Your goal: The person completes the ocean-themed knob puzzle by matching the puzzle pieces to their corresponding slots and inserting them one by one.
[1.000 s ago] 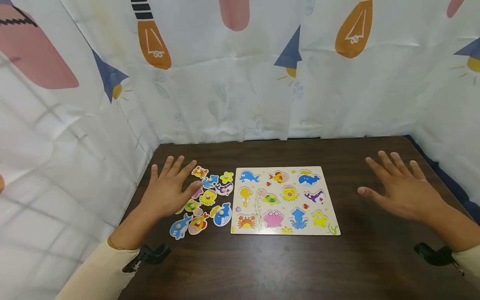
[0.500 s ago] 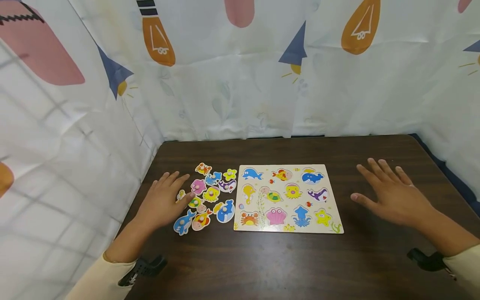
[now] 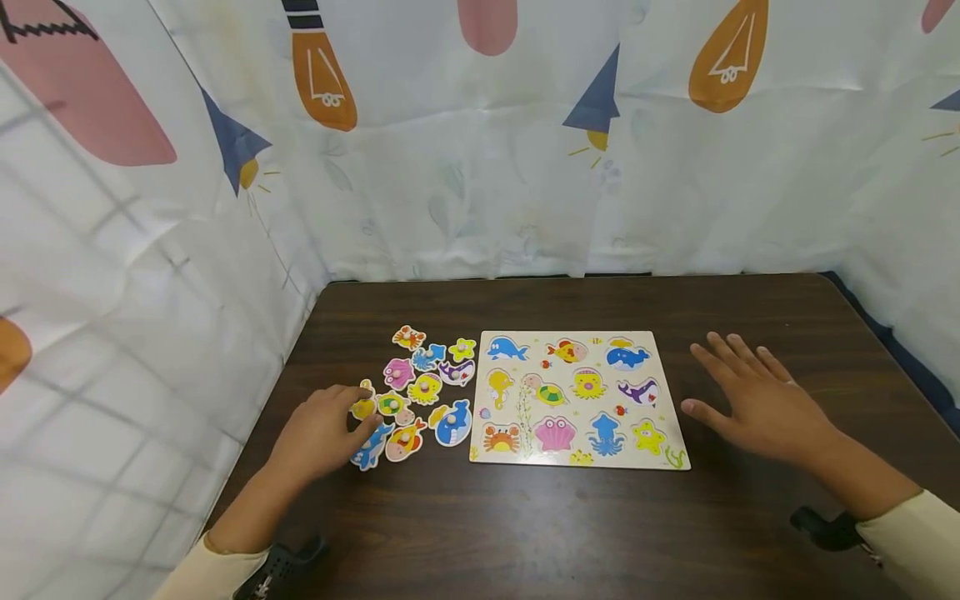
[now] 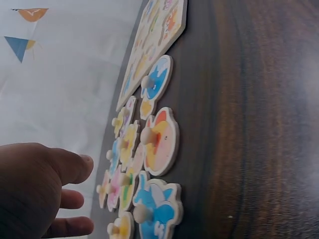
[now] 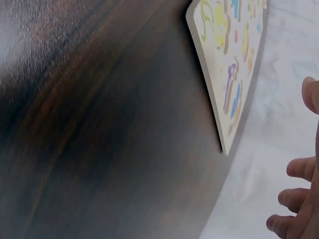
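Observation:
My left hand [image 3: 318,429] hovers at the left edge of a loose group of knobbed sea-animal puzzle pieces, fingers slightly bent. Closest to its fingertips are the yellow seahorse piece [image 3: 363,408] and the blue dolphin-like piece [image 3: 372,450], partly covered by the thumb. In the left wrist view a gap shows between the fingers and the wooden knobs, and the hand holds nothing. My right hand [image 3: 765,412] is spread with straight fingers, right of the puzzle board [image 3: 663,408], touching no object. The board shows printed animals in outlined recesses.
Other loose pieces lie left of the board, among them a crab [image 3: 408,337], a pink shell [image 3: 399,373], a red-yellow fish [image 3: 406,442] and a blue whale [image 3: 453,423]. The dark wooden table [image 3: 525,533] meets a patterned white curtain [image 3: 480,183] behind and at both sides.
My left hand has come down and nearer, its fingers bending toward the seahorse piece. The right hand has moved left, closer to the board. The pieces stay put; the head view has shifted slightly.

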### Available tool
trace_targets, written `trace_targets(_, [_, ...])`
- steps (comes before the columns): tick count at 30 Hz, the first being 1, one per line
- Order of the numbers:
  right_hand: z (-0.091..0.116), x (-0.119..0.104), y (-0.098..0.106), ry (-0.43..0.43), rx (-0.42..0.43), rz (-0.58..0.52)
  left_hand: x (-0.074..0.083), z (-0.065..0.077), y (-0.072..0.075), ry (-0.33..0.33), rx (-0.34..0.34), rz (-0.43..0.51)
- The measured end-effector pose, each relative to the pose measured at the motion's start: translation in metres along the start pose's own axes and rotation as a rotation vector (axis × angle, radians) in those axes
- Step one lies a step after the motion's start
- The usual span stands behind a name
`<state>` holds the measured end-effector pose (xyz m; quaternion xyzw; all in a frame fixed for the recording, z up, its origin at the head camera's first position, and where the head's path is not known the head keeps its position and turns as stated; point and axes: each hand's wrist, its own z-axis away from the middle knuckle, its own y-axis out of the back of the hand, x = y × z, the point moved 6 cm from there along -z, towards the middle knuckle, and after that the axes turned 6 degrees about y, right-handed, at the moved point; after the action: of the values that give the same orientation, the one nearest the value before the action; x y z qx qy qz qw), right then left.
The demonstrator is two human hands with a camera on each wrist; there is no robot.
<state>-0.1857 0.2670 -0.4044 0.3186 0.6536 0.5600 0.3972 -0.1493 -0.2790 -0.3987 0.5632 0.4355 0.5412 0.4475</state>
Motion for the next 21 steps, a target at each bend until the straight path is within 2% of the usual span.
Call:
trace_targets(5, [-0.001,-0.003,-0.007,0.005,-0.026,-0.011,-0.004,0.006,-0.007,0.023,-0.009,0.002])
trace_targets(13, [0.001,-0.007,-0.018,0.018,-0.043,-0.047,-0.006,0.015,-0.012,0.051,0.025,0.012])
trace_targets(21, [0.003,-0.007,-0.028,0.014,-0.061,-0.074,-0.012,0.022,-0.019,0.088,-0.007,0.013])
